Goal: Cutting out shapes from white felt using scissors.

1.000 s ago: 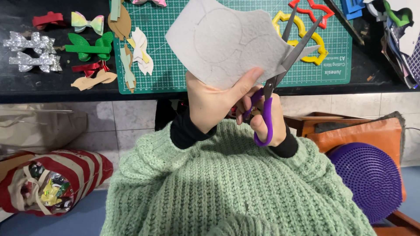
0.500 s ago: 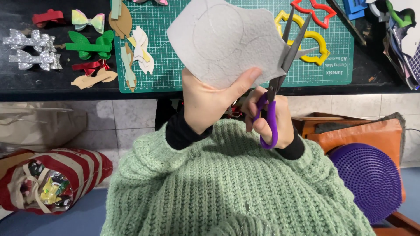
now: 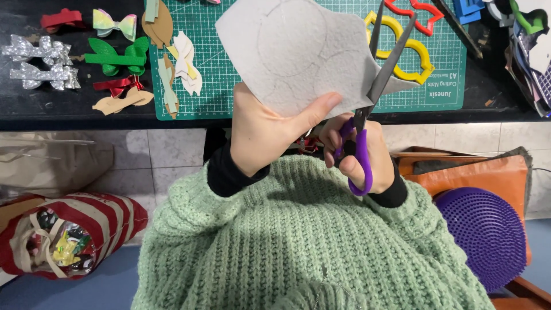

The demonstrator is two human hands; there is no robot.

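A grey felt sheet (image 3: 298,51) is pinched by the left hand (image 3: 270,129) above the green cutting mat (image 3: 241,86) on the worktop (image 3: 57,115). Purple-handled scissors (image 3: 367,115) are gripped by the right hand (image 3: 359,152), blades parted around the sheet's right edge.

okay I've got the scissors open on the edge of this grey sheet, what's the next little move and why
Probably close the scissors for a short snip. The blades stand open astride the right edge of the grey sheet, which the left hand pinches steady, and the right hand holds the purple handles beside the traced curves.
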